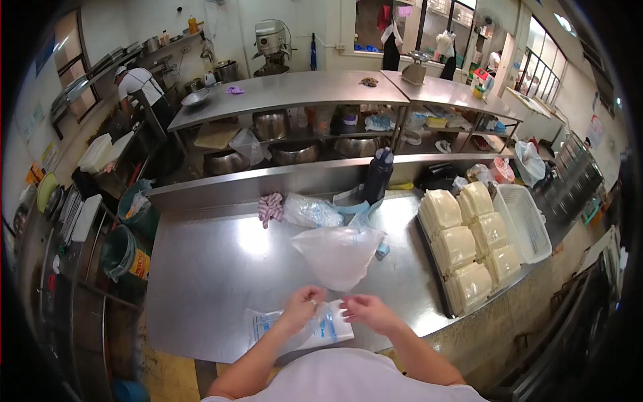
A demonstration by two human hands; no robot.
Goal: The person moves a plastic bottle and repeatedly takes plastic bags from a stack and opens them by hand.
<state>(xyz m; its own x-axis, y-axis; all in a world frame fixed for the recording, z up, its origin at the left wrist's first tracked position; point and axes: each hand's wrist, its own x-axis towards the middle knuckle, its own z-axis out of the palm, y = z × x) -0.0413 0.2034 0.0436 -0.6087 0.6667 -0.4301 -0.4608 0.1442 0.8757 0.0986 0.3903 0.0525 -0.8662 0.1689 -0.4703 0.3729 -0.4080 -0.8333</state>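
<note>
My left hand (305,308) is closed at the front of the steel table, over a stack of printed plastic bags (335,328), with thin clear plastic at its fingers. Just to its right, my right hand (362,312) has its fingers bent together near the edge of that plastic; motion blurs the fingertips, and what they hold cannot be made out. Beyond both hands lies a whitish translucent plastic bag (340,254). Behind it are a clear plastic bundle (313,210), a striped cloth (270,209) and a dark bottle (379,175).
A dark tray (437,281) of wrapped pale packs (457,246) stands on the right, beside a white basket (526,224). Green bins (120,251) are at the left. A raised metal edge (221,185) runs along the table's back. A person (142,86) works at the far left.
</note>
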